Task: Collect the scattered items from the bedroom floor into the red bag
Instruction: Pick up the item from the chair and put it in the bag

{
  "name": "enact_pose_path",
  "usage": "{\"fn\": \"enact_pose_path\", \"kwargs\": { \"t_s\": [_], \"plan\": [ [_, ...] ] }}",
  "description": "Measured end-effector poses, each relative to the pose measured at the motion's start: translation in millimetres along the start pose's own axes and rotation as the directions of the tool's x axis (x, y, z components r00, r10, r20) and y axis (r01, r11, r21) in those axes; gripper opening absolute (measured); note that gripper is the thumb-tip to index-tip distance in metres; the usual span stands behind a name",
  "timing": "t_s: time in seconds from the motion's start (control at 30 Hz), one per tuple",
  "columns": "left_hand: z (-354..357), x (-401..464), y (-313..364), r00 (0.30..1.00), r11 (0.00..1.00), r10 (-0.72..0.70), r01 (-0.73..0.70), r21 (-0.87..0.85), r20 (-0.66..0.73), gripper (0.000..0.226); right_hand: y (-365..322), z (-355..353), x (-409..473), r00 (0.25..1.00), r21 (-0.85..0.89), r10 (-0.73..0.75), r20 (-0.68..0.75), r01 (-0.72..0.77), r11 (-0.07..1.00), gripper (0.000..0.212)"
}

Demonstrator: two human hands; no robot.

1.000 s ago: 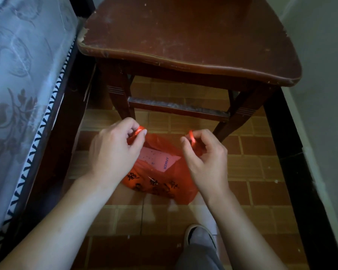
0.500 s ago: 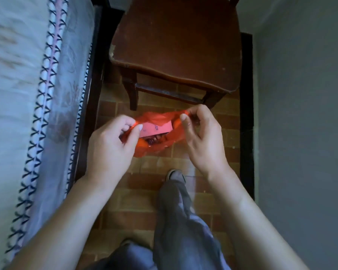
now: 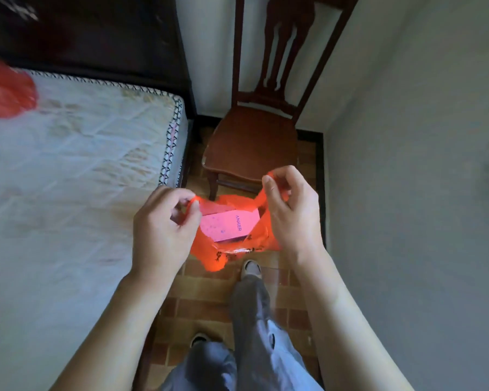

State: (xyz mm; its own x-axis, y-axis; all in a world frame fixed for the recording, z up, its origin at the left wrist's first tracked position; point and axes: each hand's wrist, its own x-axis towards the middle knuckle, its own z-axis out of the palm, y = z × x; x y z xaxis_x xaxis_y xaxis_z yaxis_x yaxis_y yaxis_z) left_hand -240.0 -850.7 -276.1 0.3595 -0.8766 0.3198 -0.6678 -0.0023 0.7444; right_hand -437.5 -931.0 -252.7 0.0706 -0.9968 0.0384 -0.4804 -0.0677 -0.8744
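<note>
A person stands on a brown tile floor (image 3: 198, 303) and holds a red bag (image 3: 229, 249) up in the air with both hands. The left hand (image 3: 161, 230) pinches one thin handle of the red bag between its thumb and fingers. The right hand (image 3: 291, 213) pinches the other handle the same way, a little higher up. The two hands are apart, so the mouth of the red bag is pulled open between them. Inside the red bag lies a flat box (image 3: 229, 225) that looks pink through the plastic and has the word ANKER printed on it. There are dark marks printed on the front of the red bag near its bottom. The red bag hangs just in front of a brown wooden chair (image 3: 251, 145), and its top edge covers part of the chair's front leg. The chair stands against the wall, in the corner. A bed with a pale mattress (image 3: 76, 170) is to the left of the chair, close beside it. Another blurry red thing (image 3: 6, 91) sits on the mattress, far to the left of the chair; I cannot tell what it is. Under the red bag, nearer than the chair, you can see the person's grey trousers (image 3: 249, 334) and a shoe (image 3: 251, 268) on the floor.
</note>
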Motion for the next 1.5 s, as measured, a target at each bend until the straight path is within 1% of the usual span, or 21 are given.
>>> {"fn": "enact_pose_path", "kwargs": {
  "t_s": [0.13, 0.2, 0.3, 0.4, 0.53, 0.6, 0.77, 0.87, 0.93, 1.03, 1.17, 1.27, 1.4, 1.5],
  "plan": [
    [-58.2, 3.5, 63.6, 0.986, 0.999, 0.031, -0.035, -0.021, -0.162, 0.009, -84.8, -43.5, -18.9, 0.996, 0.006, -0.083, -0.028, 0.083, 0.997, 0.014],
    [-85.0, -0.8, 92.0, 0.972, 0.998, 0.014, -0.029, -0.059, -0.235, 0.012, -122.2, -60.2, -31.7, 0.991, -0.009, -0.13, -0.031, 0.13, 0.991, 0.015],
    [-125.3, 2.2, 125.2, 0.96, 0.991, 0.043, -0.076, -0.107, -0.277, 0.013, -175.4, -77.2, -43.6, 0.978, -0.014, -0.203, -0.056, 0.202, 0.979, 0.015],
    [-166.8, 13.6, 142.9, 0.942, 0.992, 0.075, -0.104, -0.072, -0.328, 0.012, -218.0, -88.1, -51.4, 0.96, -0.027, -0.265, -0.089, 0.263, 0.964, 0.016],
    [-217.3, 20.5, 157.0, 0.91, 0.995, 0.078, -0.099, -0.03, -0.406, 0.014, -265.7, -93.2, -56.4, 0.94, -0.026, -0.325, -0.103, 0.325, 0.946, 0.015],
    [-233.8, 21.3, 157.8, 0.899, 0.997, 0.071, -0.083, -0.009, -0.432, 0.011, -283.0, -90.7, -55.7, 0.932, -0.025, -0.348, -0.098, 0.347, 0.937, 0.015],
    [-261.7, 22.5, 152.4, 0.863, 0.998, 0.067, -0.057, 0.035, -0.501, 0.012, -310.0, -64.8, -45.8, 0.917, -0.027, -0.397, -0.025, 0.397, 0.918, 0.015],
    [-276.7, 26.3, 139.8, 0.834, 0.998, 0.029, 0.008, 0.065, -0.55, 0.013, -321.8, -41.7, -31.2, 0.898, -0.028, -0.439, 0.03, 0.44, 0.897, 0.016],
    [-284.2, 31.7, 130.5, 0.816, 0.995, -0.021, 0.076, 0.072, -0.577, 0.012, -330.8, -25.5, -17.7, 0.885, -0.008, -0.457, 0.087, 0.46, 0.888, 0.016],
    [-293.0, 43.3, 116.8, 0.771, 0.985, -0.123, 0.173, 0.018, -0.625, 0.013, -343.7, 1.5, 5.1, 0.86, 0.04, -0.483, 0.167, 0.483, 0.875, 0.017],
    [-301.3, 58.6, 106.8, 0.677, 0.955, -0.244, 0.292, -0.051, -0.694, 0.016, -366.2, 44.0, 38.1, 0.788, 0.138, -0.525, 0.321, 0.509, 0.849, 0.018],
    [-307.1, 67.6, 100.1, 0.564, 0.917, -0.344, 0.374, -0.139, -0.751, 0.021, -382.9, 73.4, 55.0, 0.715, 0.226, -0.573, 0.4, 0.529, 0.818, 0.021],
    [-311.4, 63.1, 97.8, 0.413, 0.876, -0.393, 0.439, -0.199, -0.821, 0.024, -400.4, 106.7, 61.3, 0.585, 0.344, -0.64, 0.498, 0.545, 0.765, 0.025],
    [-315.5, 45.5, 104.1, 0.294, 0.843, -0.402, 0.489, -0.225, -0.867, 0.022, -416.8, 130.7, 49.9, 0.465, 0.455, -0.696, 0.547, 0.533, 0.714, 0.029]
  ]
}}
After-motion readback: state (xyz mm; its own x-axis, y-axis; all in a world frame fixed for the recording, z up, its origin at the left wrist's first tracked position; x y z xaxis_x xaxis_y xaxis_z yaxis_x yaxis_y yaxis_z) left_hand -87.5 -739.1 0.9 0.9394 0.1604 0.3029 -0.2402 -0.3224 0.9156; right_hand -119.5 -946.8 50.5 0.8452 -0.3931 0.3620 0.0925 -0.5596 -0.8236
